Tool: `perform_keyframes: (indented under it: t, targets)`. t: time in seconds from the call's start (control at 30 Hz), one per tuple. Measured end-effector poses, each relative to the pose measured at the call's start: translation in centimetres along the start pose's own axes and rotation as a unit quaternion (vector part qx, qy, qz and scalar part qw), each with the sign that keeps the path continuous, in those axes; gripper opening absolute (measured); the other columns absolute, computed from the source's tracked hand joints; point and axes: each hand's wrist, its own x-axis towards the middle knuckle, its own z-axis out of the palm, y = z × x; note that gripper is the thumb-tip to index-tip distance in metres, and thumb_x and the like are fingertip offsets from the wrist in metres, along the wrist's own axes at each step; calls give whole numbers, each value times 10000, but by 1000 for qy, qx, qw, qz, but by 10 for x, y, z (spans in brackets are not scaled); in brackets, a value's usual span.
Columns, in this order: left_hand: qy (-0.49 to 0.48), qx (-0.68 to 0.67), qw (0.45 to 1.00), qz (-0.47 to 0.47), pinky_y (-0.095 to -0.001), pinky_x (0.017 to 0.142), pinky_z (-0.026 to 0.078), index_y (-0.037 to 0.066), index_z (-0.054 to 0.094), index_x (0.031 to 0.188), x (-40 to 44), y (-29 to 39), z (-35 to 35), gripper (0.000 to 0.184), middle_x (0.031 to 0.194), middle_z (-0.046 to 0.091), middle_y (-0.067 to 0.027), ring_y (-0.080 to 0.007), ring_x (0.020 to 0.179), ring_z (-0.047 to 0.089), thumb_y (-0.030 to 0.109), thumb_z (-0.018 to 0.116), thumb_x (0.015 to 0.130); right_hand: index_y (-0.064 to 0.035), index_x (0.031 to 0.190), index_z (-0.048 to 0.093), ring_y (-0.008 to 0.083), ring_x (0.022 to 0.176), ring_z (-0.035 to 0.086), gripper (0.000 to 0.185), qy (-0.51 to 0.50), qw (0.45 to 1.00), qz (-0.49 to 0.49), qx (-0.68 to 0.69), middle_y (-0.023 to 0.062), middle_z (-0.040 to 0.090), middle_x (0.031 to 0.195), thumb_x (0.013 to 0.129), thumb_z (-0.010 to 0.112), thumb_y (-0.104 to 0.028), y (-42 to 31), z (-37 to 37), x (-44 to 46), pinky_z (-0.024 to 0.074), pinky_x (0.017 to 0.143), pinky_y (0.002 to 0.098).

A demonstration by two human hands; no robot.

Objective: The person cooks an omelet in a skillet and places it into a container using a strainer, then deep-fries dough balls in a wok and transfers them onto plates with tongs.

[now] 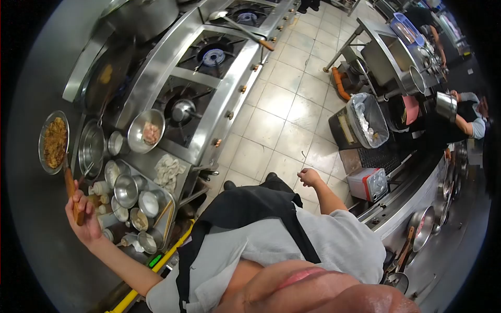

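Observation:
My left hand [83,215] is closed round the wooden handle of a wide, shallow metal ladle [66,180], heaped with browned, crumbly food [55,136]. The ladle is raised at the far left, beside a metal pot [90,148]. Below and right of it, several small metal bowls [126,189] and squeeze bottles crowd a tray. A larger metal bowl with pale pink raw pieces [151,133] stands near the front burner. Out to my other side, my right hand [310,177] hangs over the floor with fingers curled in and nothing visible in them.
Burners [213,56] line the steel range, and a second ladle [245,32] lies across its far part. A crumpled cloth [168,172] lies by the bowls. On the right stand a lined bin [369,120] and a white box [367,183]. A co-worker there holds a metal pot [446,105].

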Motion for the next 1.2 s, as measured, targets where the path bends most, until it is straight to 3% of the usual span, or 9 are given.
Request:
perform_keyframes:
  t: [0.13, 0.3, 0.33, 0.43, 0.5, 0.83, 0.93, 1.0, 1.2]
  targets:
    - [-64, 9, 998, -5, -269, 597, 423, -115, 232, 1460, -16, -30, 87, 526, 927, 473, -67, -107, 689, 498, 110, 381, 1008, -4, 1083, 685, 184, 616, 698, 394, 9, 1000, -7, 12, 111, 719, 823, 909, 581, -342, 32, -41, 6, 561, 602, 344]
    - [-138, -43, 987, -66, -281, 595, 420, -89, 164, 1500, -17, -93, 173, 565, 919, 471, -75, -127, 660, 497, 95, 369, 1008, -53, 1042, 711, 317, 894, 705, 348, 130, 990, -60, 8, 165, 726, 972, 891, 629, -355, 100, -93, 34, 550, 800, 397]
    - [-162, -49, 982, -87, -285, 586, 418, -76, 150, 1509, -14, -109, 187, 580, 917, 474, -78, -129, 651, 498, 95, 379, 1004, -15, 1020, 688, 176, 604, 669, 332, 174, 980, -95, 4, 89, 702, 793, 906, 614, -317, 102, -107, 29, 542, 599, 326]
    - [-178, -80, 973, -124, -290, 551, 418, -53, 118, 1523, -1, -157, 234, 622, 905, 487, -83, -134, 608, 499, 105, 411, 997, -22, 1038, 688, 175, 605, 667, 330, 254, 952, -163, 44, 85, 700, 787, 919, 610, -319, 86, -143, 28, 542, 612, 324]
    - [-229, -107, 949, -189, -283, 529, 419, -61, 108, 1520, 18, -190, 257, 635, 882, 488, -83, -130, 563, 496, 110, 420, 995, -67, 1048, 702, 353, 928, 673, 350, 248, 950, -160, 103, 166, 717, 968, 905, 626, -377, 37, -174, 8, 523, 827, 411]
    - [-362, -72, 856, -362, -246, 571, 453, -3, 335, 1468, 148, -382, 359, 580, 860, 529, -52, -137, 610, 581, 184, 519, 950, -4, 1178, 619, 109, 642, 611, 376, 21, 887, -387, 251, 74, 688, 955, 993, 564, -326, -258, -288, -7, 526, 640, 278]
    - [-389, -61, 832, -391, -255, 593, 477, 0, 379, 1424, 198, -433, 388, 530, 880, 547, -66, -156, 626, 589, 187, 527, 951, -43, 1256, 561, 132, 656, 622, 411, -76, 811, -360, 454, 93, 676, 982, 996, 550, -361, -333, -327, 24, 540, 645, 291]
    - [-398, -62, 819, -408, -263, 601, 488, 2, 390, 1405, 226, -462, 411, 504, 889, 553, -72, -164, 649, 595, 184, 522, 954, -52, 1193, 523, 170, 703, 636, 359, -185, 678, -358, 615, 104, 663, 977, 1003, 527, -356, -369, -355, 33, 556, 660, 336]
    - [-412, -21, 796, -443, -254, 617, 506, -3, 367, 1417, 295, -528, 495, 540, 937, 582, -90, -151, 730, 623, 290, 528, 994, -59, 960, 518, 210, 669, 598, 141, -68, 664, -246, 703, 83, 597, 807, 963, 523, -199, -402, -438, 112, 527, 602, 384]
